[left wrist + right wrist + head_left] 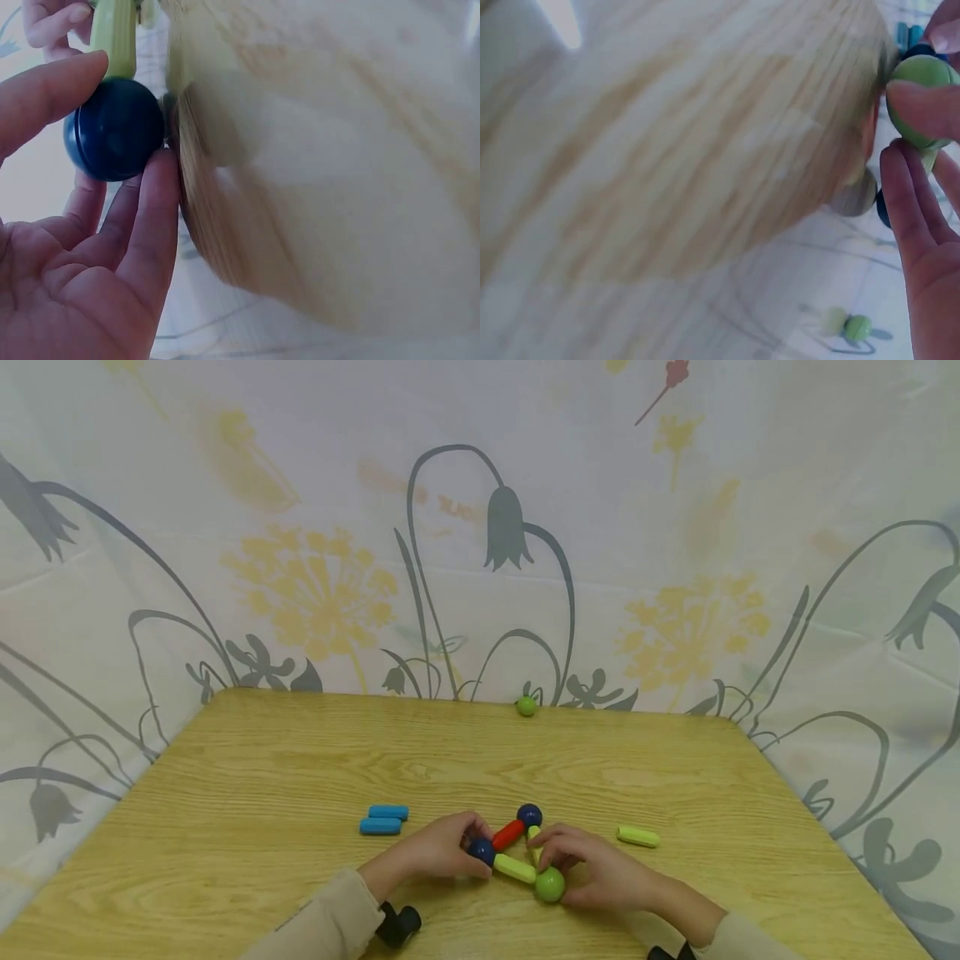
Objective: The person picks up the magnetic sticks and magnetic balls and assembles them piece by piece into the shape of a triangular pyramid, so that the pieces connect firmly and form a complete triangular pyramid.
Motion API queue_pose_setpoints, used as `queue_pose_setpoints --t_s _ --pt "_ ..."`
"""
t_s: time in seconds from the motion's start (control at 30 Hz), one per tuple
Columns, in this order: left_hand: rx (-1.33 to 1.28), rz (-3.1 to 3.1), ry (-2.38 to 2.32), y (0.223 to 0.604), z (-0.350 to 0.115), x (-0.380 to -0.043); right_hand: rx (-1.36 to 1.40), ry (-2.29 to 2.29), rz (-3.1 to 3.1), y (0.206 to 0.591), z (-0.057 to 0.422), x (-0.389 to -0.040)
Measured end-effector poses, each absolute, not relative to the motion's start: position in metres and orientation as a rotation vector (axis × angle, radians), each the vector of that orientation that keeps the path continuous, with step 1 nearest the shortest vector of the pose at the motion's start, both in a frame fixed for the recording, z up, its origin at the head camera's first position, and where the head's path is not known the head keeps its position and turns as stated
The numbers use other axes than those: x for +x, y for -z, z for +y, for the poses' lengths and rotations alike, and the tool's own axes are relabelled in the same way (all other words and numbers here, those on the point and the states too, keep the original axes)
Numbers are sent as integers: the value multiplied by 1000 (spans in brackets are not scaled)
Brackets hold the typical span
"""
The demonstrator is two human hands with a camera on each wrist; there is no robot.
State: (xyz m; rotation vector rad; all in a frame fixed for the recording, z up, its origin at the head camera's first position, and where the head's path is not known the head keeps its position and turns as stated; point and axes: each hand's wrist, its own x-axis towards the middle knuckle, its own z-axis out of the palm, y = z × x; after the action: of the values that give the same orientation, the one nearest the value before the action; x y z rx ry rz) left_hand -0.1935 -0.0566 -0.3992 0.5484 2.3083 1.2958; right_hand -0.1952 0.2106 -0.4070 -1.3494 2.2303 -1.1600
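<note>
A triangle of plastic balls and rods lies on the wooden table [262, 760], between the two hands. My left hand [438, 850] holds the dark blue ball [116, 131] at its left corner, thumb on one side and fingertips on the other. My right hand [611, 872] pinches the green ball [550, 885] at the near corner. One yellow-green rod [515, 868] spans those two balls. A red rod [508, 836] runs from the left ball to another dark blue ball [529, 815] at the far corner. The second yellow-green rod [534, 837] is partly hidden by my right fingers.
Two blue rods [381, 826] lie side by side to the left of my left hand. To the right is a loose yellow-green rod [637, 837]. Another green ball [527, 706] sits at the table's far edge, against a patterned curtain [465, 610].
</note>
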Motion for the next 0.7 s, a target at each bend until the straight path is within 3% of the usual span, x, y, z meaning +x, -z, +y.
queue_pose_setpoints --t_s 0.4,0.7 --pt "538 2240 -1344 400 -61 -182 -1334 1165 2492 408 228 -195" --pt "529 2232 -1373 399 -61 -178 -1116 1149 2759 398 258 -192"
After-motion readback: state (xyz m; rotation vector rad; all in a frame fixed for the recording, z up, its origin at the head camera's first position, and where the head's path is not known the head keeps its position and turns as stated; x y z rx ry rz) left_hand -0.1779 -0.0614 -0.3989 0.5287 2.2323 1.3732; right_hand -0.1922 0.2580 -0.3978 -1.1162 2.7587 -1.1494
